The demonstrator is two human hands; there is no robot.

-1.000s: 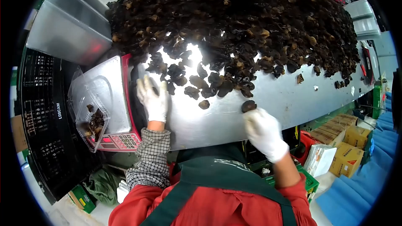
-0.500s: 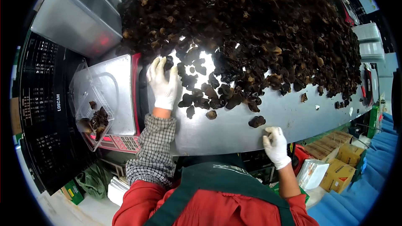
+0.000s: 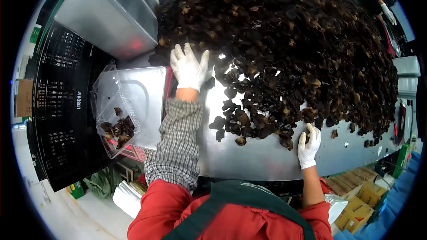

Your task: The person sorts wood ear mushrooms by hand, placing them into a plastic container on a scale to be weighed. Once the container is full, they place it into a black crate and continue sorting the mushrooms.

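A large heap of dark wood ear mushrooms (image 3: 275,31) covers the back of the metal table (image 3: 262,164). My left hand (image 3: 190,69), in a white glove, reaches to the heap's left edge with fingers spread and nothing visible in it. My right hand (image 3: 309,147), also gloved, is by the front edge of the heap. Its fingers point forward and stand slightly apart, with the tips close to the mushrooms. To the left, a clear plastic box (image 3: 104,115) with its lid raised sits on the scale (image 3: 149,91) and holds several mushroom pieces.
A tall metal bin (image 3: 106,15) stands behind the scale, and a black LOSCAM crate (image 3: 55,115) is at far left. Clear containers (image 3: 407,78) are stacked at the right. Cartons (image 3: 353,213) lie on the floor. A co-worker's gloved hand (image 3: 388,14) shows at far right.
My left hand has moved forward and its fingers have spread. My right hand has moved forward to the heap's edge, where the lone mushroom no longer lies apart. The view has shifted.
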